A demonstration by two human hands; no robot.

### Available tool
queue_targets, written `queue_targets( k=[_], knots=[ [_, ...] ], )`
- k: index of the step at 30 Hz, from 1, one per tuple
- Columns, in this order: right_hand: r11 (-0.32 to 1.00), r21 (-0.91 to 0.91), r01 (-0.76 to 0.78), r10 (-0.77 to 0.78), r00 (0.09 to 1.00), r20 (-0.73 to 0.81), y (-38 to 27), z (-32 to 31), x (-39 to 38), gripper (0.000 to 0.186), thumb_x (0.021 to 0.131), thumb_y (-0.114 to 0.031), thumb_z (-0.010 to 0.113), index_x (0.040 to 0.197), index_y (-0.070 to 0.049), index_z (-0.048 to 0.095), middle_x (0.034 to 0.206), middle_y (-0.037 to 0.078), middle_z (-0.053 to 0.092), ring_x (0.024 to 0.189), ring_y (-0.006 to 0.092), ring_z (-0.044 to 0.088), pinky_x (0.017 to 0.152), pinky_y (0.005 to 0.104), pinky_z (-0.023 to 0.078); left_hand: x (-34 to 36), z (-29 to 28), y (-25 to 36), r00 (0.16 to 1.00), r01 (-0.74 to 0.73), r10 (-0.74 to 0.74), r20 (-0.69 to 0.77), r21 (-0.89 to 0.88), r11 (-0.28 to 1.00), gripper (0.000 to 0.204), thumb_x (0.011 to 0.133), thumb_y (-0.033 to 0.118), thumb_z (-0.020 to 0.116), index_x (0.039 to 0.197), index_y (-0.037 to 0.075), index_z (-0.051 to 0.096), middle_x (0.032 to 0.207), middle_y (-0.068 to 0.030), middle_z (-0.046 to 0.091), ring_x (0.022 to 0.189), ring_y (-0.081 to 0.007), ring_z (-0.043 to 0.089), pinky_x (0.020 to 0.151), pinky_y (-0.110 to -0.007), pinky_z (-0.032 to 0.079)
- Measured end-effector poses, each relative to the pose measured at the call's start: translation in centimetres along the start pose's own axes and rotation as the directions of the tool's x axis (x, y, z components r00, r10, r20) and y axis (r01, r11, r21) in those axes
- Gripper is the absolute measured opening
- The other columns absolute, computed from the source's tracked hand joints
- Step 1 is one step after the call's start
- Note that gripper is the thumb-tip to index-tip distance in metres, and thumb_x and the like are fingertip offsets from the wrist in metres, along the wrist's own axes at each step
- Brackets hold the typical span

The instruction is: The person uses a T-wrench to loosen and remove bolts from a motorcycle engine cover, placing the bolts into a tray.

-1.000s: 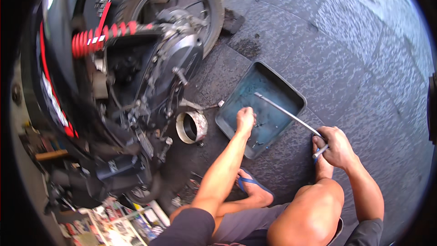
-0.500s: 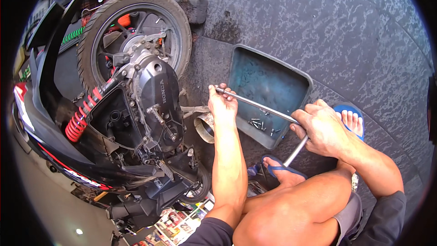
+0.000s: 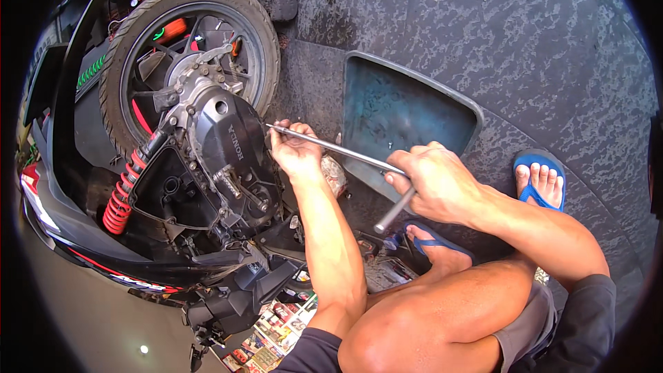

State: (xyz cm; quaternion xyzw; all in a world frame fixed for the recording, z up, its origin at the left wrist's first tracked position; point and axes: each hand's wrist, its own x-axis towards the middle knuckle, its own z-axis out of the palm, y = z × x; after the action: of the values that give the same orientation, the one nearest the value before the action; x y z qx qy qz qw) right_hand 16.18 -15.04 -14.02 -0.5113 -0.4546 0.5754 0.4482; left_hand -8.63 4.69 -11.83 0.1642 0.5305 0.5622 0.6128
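My left hand [image 3: 297, 152] pinches the far end of a long steel T-handle wrench [image 3: 345, 154] beside the edge of the black engine side cover [image 3: 228, 139] on the scooter. Whether the wrench's tip touches a bolt there is too small to tell. My right hand [image 3: 435, 181] is wrapped round the T-handle, its crossbar sticking out toward my knee. Behind the wrench lies a dark plastic tray [image 3: 414, 103] with a bluish bottom, partly hidden by my hands.
The scooter's rear wheel [image 3: 119, 55] and red shock spring [image 3: 119, 204] are at left. A dark block [image 3: 273, 0] lies behind the wheel. My sandalled feet [image 3: 541, 183] are on the dark tiled floor [image 3: 518, 41]. Printed papers [image 3: 273, 324] lie below.
My left hand has come from over the tray to the wrench's end, and both hands with the wrench have moved left toward the engine cover. The view has shifted.
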Motion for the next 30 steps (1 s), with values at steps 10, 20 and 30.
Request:
queue_targets(
  k=[10, 20, 30],
  knots=[
    [1.0, 0.022, 0.011, -0.011, 0.999, -0.042, -0.5, 1.8, 1.4, 0.021, 0.091, -0.02, 0.061, 0.09, 0.0, 0.065, 0.067, 0.024, 0.062, 0.07, 0.0442, 0.062, 0.076, 0.0507, 0.046, 1.9, 1.0, 2.0, 0.998, 0.007, -0.005, -0.064, 0.036, 0.999, 0.019, 0.1, 0.024, 0.056, 0.093, 0.008, 0.061, 0.081, -0.0027, 0.061, 0.061, -0.0142, 0.044, 0.056, -0.028, 0.038],
    [0.999, 0.046, 0.015, -0.015, 1.0, -0.019, 0.4, 1.6, 1.9, 0.02, 0.091, -0.02, 0.062, 0.09, 0.0, 0.065, 0.064, 0.023, 0.062, 0.069, 0.0417, 0.063, 0.073, 0.0482, 0.044, 2.2, 1.1, 1.8, 0.999, 0.046, -0.046, 0.003, -0.001, 0.999, 0.024, 0.102, 0.024, 0.051, 0.091, 0.006, 0.061, 0.08, -0.0033, 0.06, 0.063, -0.016, 0.045, 0.061, -0.03, 0.04],
    [1.0, -0.011, 0.015, -0.015, 1.0, 0.022, 0.5, 1.7, 2.4, 0.021, 0.092, -0.021, 0.062, 0.096, 0.0, 0.067, 0.069, 0.019, 0.062, 0.072, 0.0379, 0.061, 0.075, 0.0477, 0.046, 2.6, 1.0, 1.6, 1.0, 0.008, -0.008, -0.002, -0.058, 0.998, 0.02, 0.099, 0.018, 0.053, 0.088, 0.003, 0.06, 0.077, -0.0049, 0.058, 0.062, -0.0174, 0.046, 0.06, -0.03, 0.041]
  ],
)
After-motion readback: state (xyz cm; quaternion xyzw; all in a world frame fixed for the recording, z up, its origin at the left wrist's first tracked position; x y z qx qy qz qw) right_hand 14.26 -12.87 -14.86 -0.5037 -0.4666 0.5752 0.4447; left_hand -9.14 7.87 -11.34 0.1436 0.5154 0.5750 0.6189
